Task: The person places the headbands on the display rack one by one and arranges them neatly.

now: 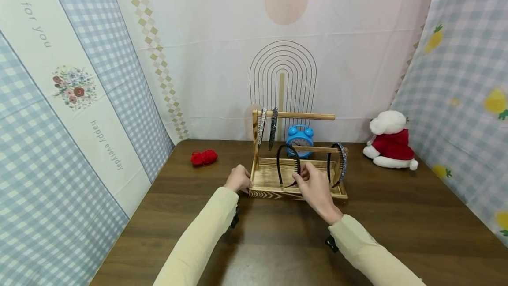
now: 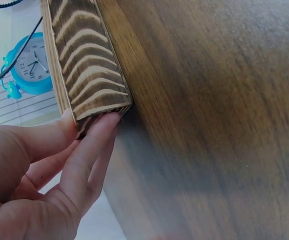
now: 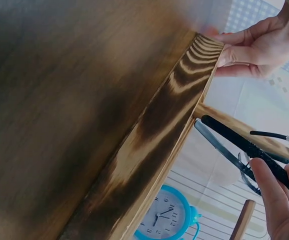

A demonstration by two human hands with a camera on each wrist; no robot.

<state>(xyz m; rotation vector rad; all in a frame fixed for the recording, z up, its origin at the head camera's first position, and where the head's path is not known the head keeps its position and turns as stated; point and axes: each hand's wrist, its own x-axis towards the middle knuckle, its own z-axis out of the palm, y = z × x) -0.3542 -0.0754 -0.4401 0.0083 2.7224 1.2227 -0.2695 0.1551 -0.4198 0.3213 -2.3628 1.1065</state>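
My left hand (image 1: 238,179) grips the left front corner of a wooden headband rack (image 1: 274,193), thumb at the rim and fingers on the end wall in the left wrist view. With its thumb and fingers, my right hand (image 1: 317,191) pinches one side of a black toothed headband (image 1: 297,162). That headband stands upright over the tray, its arch overlapping the free left end of the lower bar (image 1: 317,149). A sparkly headband (image 1: 343,162) hangs at the lower bar's right end. Silvery (image 1: 262,127) and dark glittery (image 1: 273,129) headbands hang from the upper bar (image 1: 309,116).
Behind the rack stands a blue alarm clock (image 1: 300,138). Red yarn (image 1: 204,157) lies to the left on the brown table (image 1: 278,246). A white plush toy in a red garment (image 1: 393,144) sits at the back right. Patterned cloths hang around the table.
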